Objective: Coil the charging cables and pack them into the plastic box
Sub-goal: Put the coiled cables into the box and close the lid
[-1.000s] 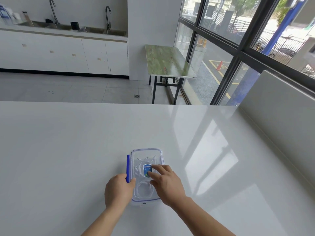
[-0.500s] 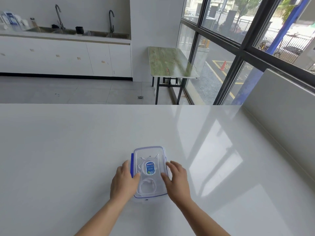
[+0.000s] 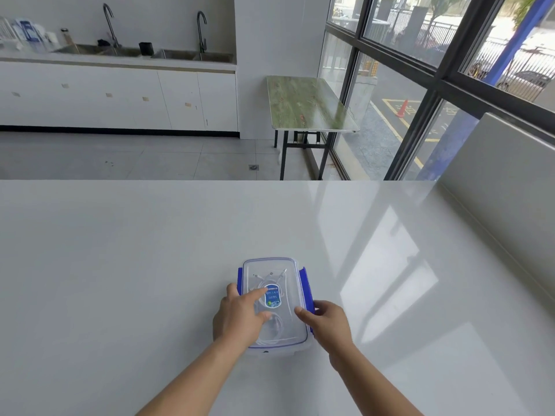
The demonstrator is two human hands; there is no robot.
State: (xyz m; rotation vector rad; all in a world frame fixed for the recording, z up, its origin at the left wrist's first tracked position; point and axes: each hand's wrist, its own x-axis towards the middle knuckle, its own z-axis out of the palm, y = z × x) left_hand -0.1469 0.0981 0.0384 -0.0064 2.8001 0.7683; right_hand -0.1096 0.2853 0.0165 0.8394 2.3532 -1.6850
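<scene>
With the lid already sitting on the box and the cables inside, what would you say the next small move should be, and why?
Probably fold the right-side blue latch down with the right hand while the left hand presses the lid. The white cables show through the clear lid of the plastic box, the right hand is at that latch, and the latch appears to stand out from the side, seemingly unclipped.

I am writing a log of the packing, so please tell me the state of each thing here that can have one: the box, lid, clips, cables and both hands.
Box: closed, flat on the table.
Lid: on the box.
Clips: blue, one each side; latched or not, cannot tell.
Cables: white, inside the box.
Left hand: fingers pressing the lid.
Right hand: at the right clip.
</scene>
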